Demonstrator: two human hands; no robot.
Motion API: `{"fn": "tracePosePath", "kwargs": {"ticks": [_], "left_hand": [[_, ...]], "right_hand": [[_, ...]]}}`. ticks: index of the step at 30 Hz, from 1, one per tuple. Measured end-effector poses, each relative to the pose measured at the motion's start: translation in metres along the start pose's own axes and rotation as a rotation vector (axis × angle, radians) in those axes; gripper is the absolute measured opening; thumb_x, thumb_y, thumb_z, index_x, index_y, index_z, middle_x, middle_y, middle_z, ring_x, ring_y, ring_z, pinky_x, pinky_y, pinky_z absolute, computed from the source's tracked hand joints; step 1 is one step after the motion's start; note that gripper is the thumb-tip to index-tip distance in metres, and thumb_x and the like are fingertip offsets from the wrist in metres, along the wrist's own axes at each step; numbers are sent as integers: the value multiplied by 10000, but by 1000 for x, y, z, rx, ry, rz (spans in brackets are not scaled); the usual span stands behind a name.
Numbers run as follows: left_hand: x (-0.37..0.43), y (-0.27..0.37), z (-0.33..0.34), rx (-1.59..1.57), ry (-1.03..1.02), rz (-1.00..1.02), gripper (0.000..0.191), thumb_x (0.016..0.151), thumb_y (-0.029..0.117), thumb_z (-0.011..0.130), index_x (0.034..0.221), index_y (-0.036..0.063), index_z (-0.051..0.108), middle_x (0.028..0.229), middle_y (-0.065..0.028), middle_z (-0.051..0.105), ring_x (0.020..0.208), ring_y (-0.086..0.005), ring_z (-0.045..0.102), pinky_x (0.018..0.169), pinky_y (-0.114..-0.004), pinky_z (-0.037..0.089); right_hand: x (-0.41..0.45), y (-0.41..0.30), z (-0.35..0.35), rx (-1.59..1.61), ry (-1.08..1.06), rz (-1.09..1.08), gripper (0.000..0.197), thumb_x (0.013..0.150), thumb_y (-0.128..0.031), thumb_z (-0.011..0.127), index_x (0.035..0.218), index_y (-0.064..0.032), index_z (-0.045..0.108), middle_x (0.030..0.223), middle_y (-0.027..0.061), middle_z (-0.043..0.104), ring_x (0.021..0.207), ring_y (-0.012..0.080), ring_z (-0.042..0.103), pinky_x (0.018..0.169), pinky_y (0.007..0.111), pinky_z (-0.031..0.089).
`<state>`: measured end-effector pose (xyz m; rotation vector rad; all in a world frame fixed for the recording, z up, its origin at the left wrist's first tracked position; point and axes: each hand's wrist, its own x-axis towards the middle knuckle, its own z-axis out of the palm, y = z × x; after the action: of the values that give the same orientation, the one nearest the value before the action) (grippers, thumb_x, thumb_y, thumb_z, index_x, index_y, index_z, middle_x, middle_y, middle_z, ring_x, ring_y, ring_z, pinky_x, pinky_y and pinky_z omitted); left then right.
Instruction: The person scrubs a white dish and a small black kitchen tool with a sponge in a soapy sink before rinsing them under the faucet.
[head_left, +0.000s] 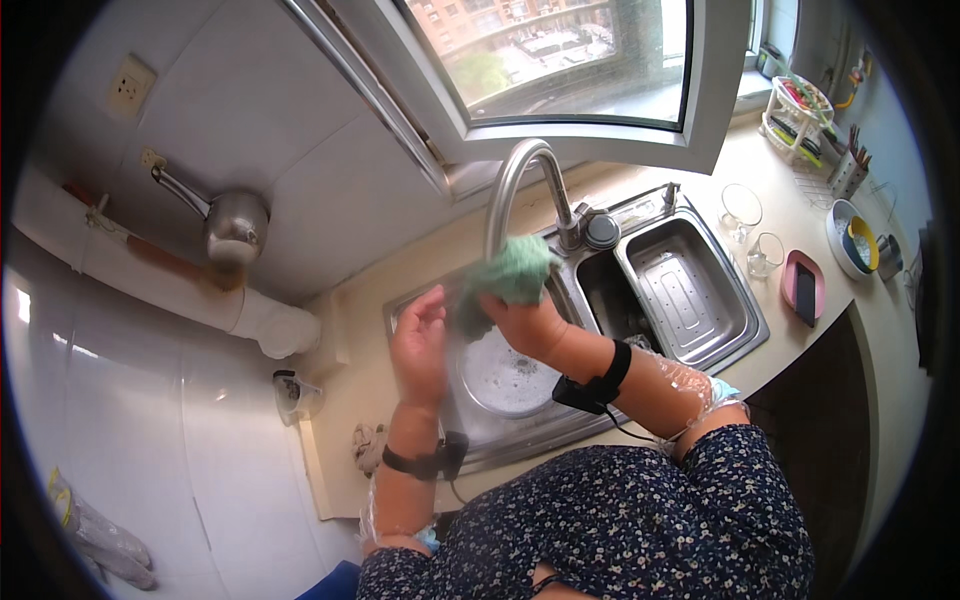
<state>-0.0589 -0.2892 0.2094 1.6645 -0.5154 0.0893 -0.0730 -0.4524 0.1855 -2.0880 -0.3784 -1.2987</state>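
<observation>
My right hand (525, 319) grips a bunched green cloth (520, 270) at the lower end of the curved steel faucet (499, 202). Motion blurs the cloth, and whether it wraps the spout or lies in front of it I cannot tell. My left hand (421, 345) is raised over the left side of the sink, fingers up and slightly apart, with nothing in it. Below both hands a round basin (510, 382) holds cloudy water with some foam, set in the left bowl of the steel sink (495, 442).
An open window sash (577, 135) juts over the counter behind the faucet. Right of the sink stand glass cups (765, 255), a pink dish with a dark phone-like object (805, 289) and stacked bowls (851, 238). A crumpled cloth (369, 448) lies left; a steel pot (236, 225) hangs on the wall.
</observation>
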Motion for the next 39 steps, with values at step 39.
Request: {"fn": "tracePosePath", "kwargs": {"ticks": [39], "left_hand": [[38,40,60,568,-300,226,148,830,100,539,939,11,584,910,-177,593,824,-354,543,739,-396,423]], "right_hand": [[118,93,-35,-66,-29,-588,185,692,-140,583,845,-120,481,821,32,498,838,213,512,773,351,419]]}}
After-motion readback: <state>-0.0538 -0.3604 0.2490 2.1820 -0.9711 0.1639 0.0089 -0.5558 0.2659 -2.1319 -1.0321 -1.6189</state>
